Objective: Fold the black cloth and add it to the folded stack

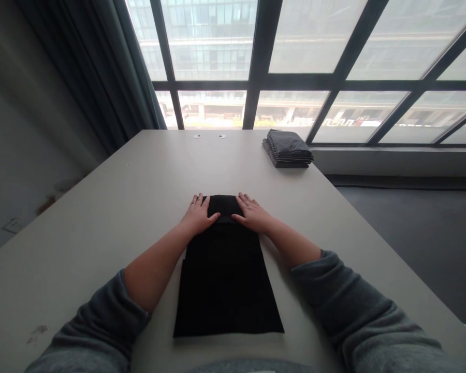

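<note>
A black cloth lies flat on the pale table, its long side running away from me. Its far end looks folded over itself. My left hand rests palm down on the far left corner of the cloth, fingers spread. My right hand presses flat on the far right corner in the same way. Neither hand grips anything. Both forearms are bare, with grey sleeves pushed up near the elbows.
A stack of folded dark grey cloths sits at the table's far right edge. Two small white discs lie near the far edge. Large windows and a dark curtain stand behind; dark floor lies to the right.
</note>
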{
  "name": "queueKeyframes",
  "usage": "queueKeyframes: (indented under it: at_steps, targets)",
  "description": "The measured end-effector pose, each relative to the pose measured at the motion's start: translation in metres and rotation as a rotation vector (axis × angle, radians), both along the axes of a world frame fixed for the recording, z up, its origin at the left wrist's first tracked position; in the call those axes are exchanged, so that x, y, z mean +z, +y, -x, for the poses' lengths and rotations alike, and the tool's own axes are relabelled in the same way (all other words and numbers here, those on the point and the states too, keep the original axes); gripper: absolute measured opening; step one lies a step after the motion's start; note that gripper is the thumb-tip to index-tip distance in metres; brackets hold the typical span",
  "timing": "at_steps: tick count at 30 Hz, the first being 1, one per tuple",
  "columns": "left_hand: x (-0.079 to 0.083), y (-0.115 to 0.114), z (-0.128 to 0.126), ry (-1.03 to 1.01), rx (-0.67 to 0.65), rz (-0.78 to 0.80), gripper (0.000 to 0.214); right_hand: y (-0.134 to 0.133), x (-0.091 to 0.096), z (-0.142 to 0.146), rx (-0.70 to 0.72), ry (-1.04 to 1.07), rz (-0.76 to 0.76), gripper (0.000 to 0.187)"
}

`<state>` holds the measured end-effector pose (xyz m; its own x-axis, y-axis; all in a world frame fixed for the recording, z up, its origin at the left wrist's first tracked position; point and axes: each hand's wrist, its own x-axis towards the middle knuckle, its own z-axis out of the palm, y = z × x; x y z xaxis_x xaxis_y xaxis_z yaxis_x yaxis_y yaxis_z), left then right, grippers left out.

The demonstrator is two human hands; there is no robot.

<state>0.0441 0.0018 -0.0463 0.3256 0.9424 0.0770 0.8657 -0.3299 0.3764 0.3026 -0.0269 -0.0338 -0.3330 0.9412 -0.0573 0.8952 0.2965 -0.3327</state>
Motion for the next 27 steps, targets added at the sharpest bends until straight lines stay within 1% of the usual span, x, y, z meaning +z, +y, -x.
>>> queueKeyframes:
  at_steps: [3,6,7,9,10,12,13,15,18,20,23,25,27]
  targets:
    - [0.001,0.0,0.008,-0.08,-0.022,0.029,0.096,-0.003,0.004,0.001,-0.01,-0.012,0.005,0.09]
    - [0.004,0.001,0.022,-0.25,-0.027,0.043,0.097,-0.006,0.007,0.0,0.0,0.006,-0.006,0.088]
    - [0.005,0.002,0.028,-0.318,-0.002,0.049,0.092,-0.007,0.007,-0.001,0.002,0.019,-0.013,0.087]
    - [0.009,0.006,0.04,-0.44,0.108,0.074,0.077,-0.007,0.008,-0.007,-0.017,0.054,-0.044,0.085]
    - [0.01,0.007,0.046,-0.483,0.174,0.086,0.07,-0.007,0.007,-0.011,-0.045,0.077,-0.073,0.083]
    - [0.014,0.01,0.055,-0.515,0.278,0.101,0.065,-0.005,0.005,-0.021,-0.137,0.121,-0.147,0.08]
    - [0.015,0.01,0.058,-0.494,0.309,0.105,0.065,-0.004,0.004,-0.025,-0.191,0.136,-0.178,0.08]
    - [0.018,0.009,0.061,-0.393,0.325,0.106,0.066,-0.001,0.0,-0.032,-0.273,0.134,-0.2,0.079]
    - [0.02,0.006,0.057,-0.151,0.33,0.079,0.068,0.002,-0.006,-0.035,-0.296,0.074,-0.122,0.083]
    - [0.02,0.005,0.052,-0.041,0.324,0.064,0.073,0.002,-0.01,-0.032,-0.288,0.063,-0.063,0.09]
    - [0.018,0.006,0.048,-0.01,0.275,0.087,0.078,0.0,-0.013,-0.026,-0.264,0.11,-0.034,0.097]
    - [0.018,0.008,0.047,-0.037,0.229,0.1,0.071,-0.002,-0.013,-0.021,-0.251,0.146,-0.031,0.097]
    - [0.018,0.008,0.047,-0.106,0.195,0.094,0.062,-0.004,-0.011,-0.017,-0.262,0.189,-0.032,0.092]
